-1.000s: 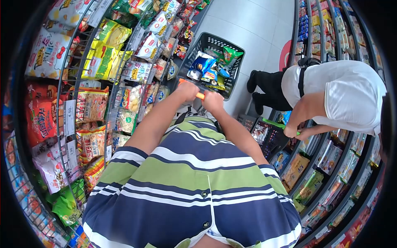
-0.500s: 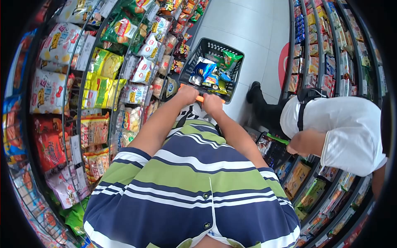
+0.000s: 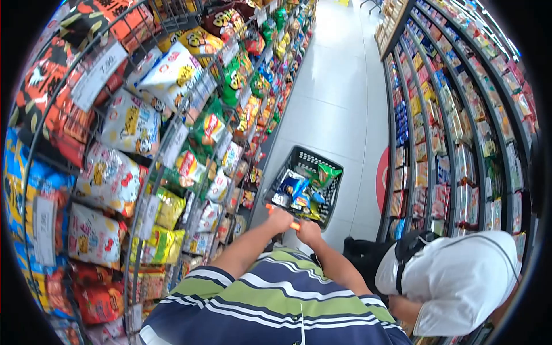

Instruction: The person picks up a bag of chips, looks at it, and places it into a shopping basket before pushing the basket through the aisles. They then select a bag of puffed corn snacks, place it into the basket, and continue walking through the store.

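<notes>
Both my hands are closed on the orange handle [image 3: 293,225] of a dark perforated shopping basket [image 3: 334,206]. My left hand [image 3: 280,219] grips its left part, and my right hand [image 3: 309,231] grips it just to the right. Several snack bags lie in the basket, among them a blue bag [image 3: 292,183], a green bag [image 3: 329,175] and a yellow one [image 3: 311,211]. The basket is in front of me, low over the aisle floor.
Shelves of snack bags [image 3: 129,123] rise close on the left. Packed shelves [image 3: 437,126] line the right side. A person in a white top [image 3: 466,282] stands close at my right. The pale tiled floor [image 3: 328,86] runs ahead between the shelves.
The view has tilted up, so the basket and my hands sit lower in the frame and more of the aisle ahead shows. Both hands still hold the handle.
</notes>
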{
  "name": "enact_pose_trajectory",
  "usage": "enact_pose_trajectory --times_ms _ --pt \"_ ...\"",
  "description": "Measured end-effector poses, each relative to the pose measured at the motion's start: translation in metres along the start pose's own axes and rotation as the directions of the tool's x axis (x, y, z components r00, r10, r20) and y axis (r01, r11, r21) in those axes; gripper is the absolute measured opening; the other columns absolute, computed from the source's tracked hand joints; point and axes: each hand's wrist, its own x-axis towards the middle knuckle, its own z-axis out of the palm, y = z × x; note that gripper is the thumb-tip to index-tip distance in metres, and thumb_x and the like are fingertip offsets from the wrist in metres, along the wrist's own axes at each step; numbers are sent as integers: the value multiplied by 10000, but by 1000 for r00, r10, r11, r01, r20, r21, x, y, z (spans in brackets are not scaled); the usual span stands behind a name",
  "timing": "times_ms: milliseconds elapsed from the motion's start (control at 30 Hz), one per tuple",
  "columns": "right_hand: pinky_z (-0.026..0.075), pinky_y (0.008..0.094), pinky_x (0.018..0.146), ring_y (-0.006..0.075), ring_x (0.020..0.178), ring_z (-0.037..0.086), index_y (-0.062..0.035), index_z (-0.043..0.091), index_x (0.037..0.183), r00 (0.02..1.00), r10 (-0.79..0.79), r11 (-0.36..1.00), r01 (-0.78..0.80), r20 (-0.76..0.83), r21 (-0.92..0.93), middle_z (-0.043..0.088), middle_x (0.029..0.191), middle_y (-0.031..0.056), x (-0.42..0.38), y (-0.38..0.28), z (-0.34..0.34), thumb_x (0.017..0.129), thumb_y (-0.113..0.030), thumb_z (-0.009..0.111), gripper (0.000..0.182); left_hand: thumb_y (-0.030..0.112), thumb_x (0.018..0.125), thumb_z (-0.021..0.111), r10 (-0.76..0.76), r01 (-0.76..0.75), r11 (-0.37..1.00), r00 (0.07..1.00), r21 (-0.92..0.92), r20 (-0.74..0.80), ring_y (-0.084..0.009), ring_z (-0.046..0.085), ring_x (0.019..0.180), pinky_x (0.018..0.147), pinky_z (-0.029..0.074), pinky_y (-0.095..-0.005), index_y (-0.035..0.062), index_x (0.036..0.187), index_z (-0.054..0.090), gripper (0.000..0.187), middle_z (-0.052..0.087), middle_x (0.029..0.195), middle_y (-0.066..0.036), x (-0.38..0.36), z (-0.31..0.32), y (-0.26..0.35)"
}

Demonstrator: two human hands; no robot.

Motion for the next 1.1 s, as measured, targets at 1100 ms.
enact_pose_trajectory --times_ms 1100 --pt "590 513 721 394 783 735 -55 712 933 993 -101 989 107 -59 105 736 829 205 225 147 -155 844 -201 681 174 267 894 635 -229 222 966 973 130 41 -285 676 1007 897 450 -503 168 948 759 168 717 992 -92 269 -122 -65"
